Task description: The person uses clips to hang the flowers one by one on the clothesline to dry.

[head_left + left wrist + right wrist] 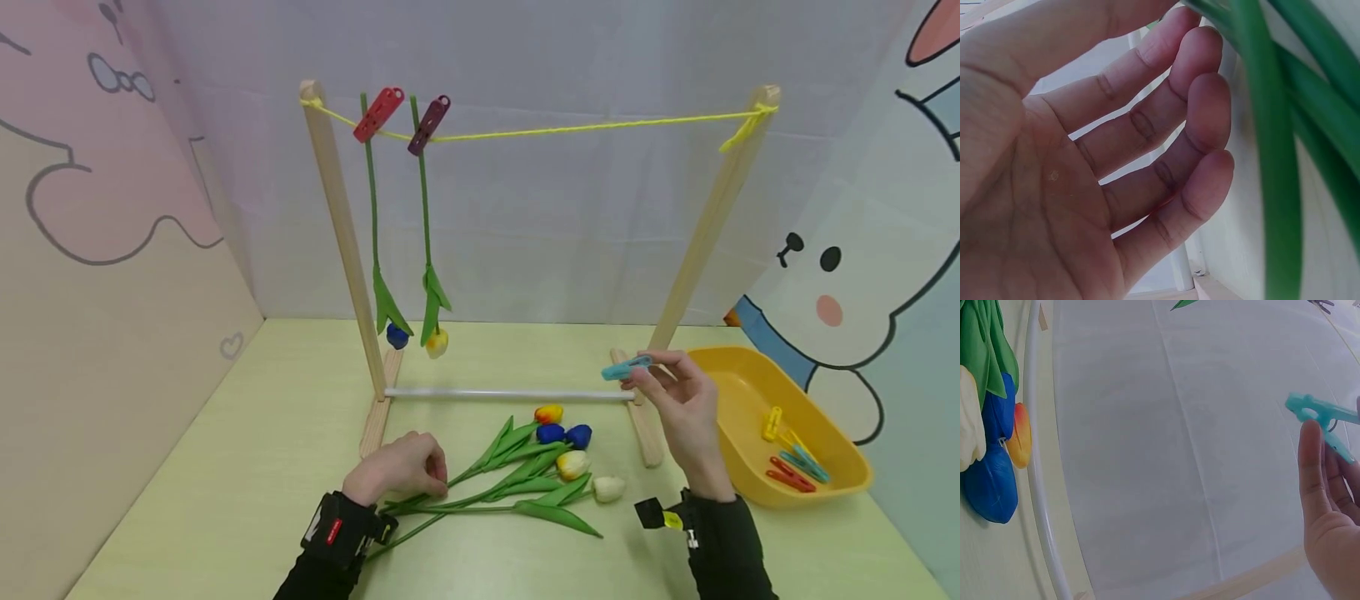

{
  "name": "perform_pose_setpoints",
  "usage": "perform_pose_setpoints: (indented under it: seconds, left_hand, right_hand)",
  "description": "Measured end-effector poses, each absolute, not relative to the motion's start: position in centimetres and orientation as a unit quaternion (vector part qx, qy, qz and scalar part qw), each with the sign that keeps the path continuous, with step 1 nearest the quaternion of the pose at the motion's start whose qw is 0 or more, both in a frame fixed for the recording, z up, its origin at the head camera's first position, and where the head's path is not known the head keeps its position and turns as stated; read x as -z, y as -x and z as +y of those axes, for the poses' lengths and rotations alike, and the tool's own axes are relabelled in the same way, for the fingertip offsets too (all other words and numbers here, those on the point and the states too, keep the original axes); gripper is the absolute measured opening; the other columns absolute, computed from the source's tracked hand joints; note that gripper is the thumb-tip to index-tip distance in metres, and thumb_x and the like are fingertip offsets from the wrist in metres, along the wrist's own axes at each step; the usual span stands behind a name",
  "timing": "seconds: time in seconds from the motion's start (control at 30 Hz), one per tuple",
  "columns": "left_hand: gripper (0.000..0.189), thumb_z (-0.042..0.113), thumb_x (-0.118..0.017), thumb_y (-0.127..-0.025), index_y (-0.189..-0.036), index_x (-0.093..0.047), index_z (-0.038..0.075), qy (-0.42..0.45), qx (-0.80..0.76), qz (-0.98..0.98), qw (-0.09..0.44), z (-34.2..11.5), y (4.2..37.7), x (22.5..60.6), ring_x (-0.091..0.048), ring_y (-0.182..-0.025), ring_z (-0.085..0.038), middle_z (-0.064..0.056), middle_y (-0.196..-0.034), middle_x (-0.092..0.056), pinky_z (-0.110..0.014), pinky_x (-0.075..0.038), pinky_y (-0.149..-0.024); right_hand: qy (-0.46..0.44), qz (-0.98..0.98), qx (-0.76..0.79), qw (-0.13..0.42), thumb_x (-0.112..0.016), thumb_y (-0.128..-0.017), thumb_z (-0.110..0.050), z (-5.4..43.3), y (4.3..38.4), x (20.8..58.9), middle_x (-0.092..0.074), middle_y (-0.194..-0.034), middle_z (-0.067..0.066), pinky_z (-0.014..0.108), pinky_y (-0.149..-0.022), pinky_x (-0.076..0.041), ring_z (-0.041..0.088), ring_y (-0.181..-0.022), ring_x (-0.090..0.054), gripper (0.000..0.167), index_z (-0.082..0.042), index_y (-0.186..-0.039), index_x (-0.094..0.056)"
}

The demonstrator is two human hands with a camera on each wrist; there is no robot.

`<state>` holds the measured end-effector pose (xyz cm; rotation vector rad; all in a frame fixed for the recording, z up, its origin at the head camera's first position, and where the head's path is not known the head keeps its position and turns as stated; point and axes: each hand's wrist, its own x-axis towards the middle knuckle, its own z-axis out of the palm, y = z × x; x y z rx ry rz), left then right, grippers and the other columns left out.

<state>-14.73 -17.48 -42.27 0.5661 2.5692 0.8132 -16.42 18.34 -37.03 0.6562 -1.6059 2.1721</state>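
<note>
My left hand (401, 468) is low over the artificial tulips (517, 479) lying on the table, its thumb and index finger pinching a green stem (1210, 12) near its lower end. Its other fingers curve loosely beside the stems; the thumb tip is cut off in the left wrist view. My right hand (684, 408) holds a light blue clothespin (626, 367) between thumb and fingers, raised beside the frame's right post. Two tulips hang heads down from a yellow string (570, 130): a blue one (397, 336) under a red clothespin (378, 115), a yellow-white one (437, 342) under a dark purple clothespin (429, 125).
A wooden frame with a left post (341, 242) and a right post (708, 225) carries the string. A white rod (510, 394) joins its feet low down. At the right, a yellow basin (731, 358) holds several clothespins (804, 465). A pale curtain (555, 225) stands behind.
</note>
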Motion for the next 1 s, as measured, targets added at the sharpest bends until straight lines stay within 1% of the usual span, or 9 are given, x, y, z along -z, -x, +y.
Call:
perform_pose_setpoints:
  seconds: [0.2, 0.37, 0.5, 0.63, 0.77, 0.9, 1.0]
  left_hand:
    - [0.014, 0.01, -0.082, -0.082, -0.074, -0.071, 0.013, -0.195, -0.289, 0.917, 0.195, -17.47, 14.73, 42.45, -0.056, -0.067, -0.014, 0.004, -0.071, -0.064, -0.028, -0.043, -0.061]
    - [0.013, 0.009, -0.08, -0.082, -0.074, -0.071, 0.014, -0.195, -0.282, 0.921, 0.186, -17.48, 14.77, 42.53, -0.056, -0.067, -0.012, 0.005, -0.071, -0.064, -0.027, -0.045, -0.062]
    - [0.012, 0.008, -0.077, -0.084, -0.075, -0.071, 0.013, -0.196, -0.279, 0.924, 0.172, -17.48, 14.75, 42.36, -0.056, -0.067, -0.012, 0.005, -0.071, -0.064, -0.028, -0.046, -0.062]
    - [0.008, 0.008, -0.076, -0.085, -0.079, -0.073, 0.011, -0.201, -0.277, 0.926, 0.158, -17.61, 14.78, 42.22, -0.056, -0.068, -0.011, 0.004, -0.073, -0.065, -0.028, -0.048, -0.063]
    - [0.002, 0.007, -0.076, -0.086, -0.085, -0.076, 0.006, -0.207, -0.279, 0.924, 0.162, -17.76, 14.86, 42.15, -0.059, -0.071, -0.012, 0.001, -0.077, -0.069, -0.03, -0.05, -0.065]
    - [0.007, 0.006, -0.073, -0.086, -0.09, -0.078, 0.003, -0.218, -0.278, 0.921, 0.163, -17.91, 14.89, 42.05, -0.062, -0.075, -0.014, -0.003, -0.082, -0.073, -0.034, -0.053, -0.067]
    - [0.009, 0.006, -0.072, -0.086, -0.092, -0.078, 0.003, -0.222, -0.278, 0.922, 0.156, -17.97, 14.84, 41.99, -0.062, -0.076, -0.015, -0.004, -0.084, -0.073, -0.034, -0.053, -0.068]
  right_hand:
    - [-0.248, -0.563, -0.767, 0.182, -0.052, -0.098, 0.011, 18.55, 16.45, 37.06, -0.072, -0.101, 0.005, 0.021, -0.083, -0.06, 0.014, -0.081, -0.071, 0.019, 0.009, -0.114, -0.062]
    - [-0.259, -0.559, -0.76, 0.206, -0.053, -0.097, 0.013, 18.7, 16.62, 37.2, -0.072, -0.099, 0.005, 0.02, -0.082, -0.06, 0.014, -0.081, -0.071, 0.019, 0.011, -0.114, -0.062]
    - [-0.266, -0.562, -0.751, 0.222, -0.054, -0.096, 0.014, 18.93, 16.71, 37.32, -0.072, -0.098, 0.005, 0.021, -0.081, -0.06, 0.015, -0.08, -0.071, 0.019, 0.012, -0.112, -0.062]
    - [-0.251, -0.571, -0.748, 0.226, -0.055, -0.095, 0.015, 19.1, 16.66, 37.25, -0.071, -0.098, 0.004, 0.021, -0.082, -0.06, 0.014, -0.081, -0.072, 0.017, 0.011, -0.111, -0.061]
    - [-0.239, -0.57, -0.752, 0.23, -0.057, -0.095, 0.013, 19.21, 16.54, 37.23, -0.07, -0.103, 0.004, 0.019, -0.086, -0.059, 0.012, -0.086, -0.072, 0.017, 0.013, -0.112, -0.06]
    - [-0.224, -0.578, -0.747, 0.239, -0.058, -0.095, 0.011, 19.22, 16.4, 37.21, -0.071, -0.103, 0.002, 0.016, -0.089, -0.056, 0.009, -0.09, -0.071, 0.017, 0.01, -0.111, -0.063]
    - [-0.208, -0.597, -0.735, 0.245, -0.057, -0.094, 0.013, 19.24, 16.38, 37.18, -0.072, -0.098, -0.002, 0.014, -0.088, -0.056, 0.006, -0.087, -0.07, 0.016, 0.009, -0.107, -0.065]
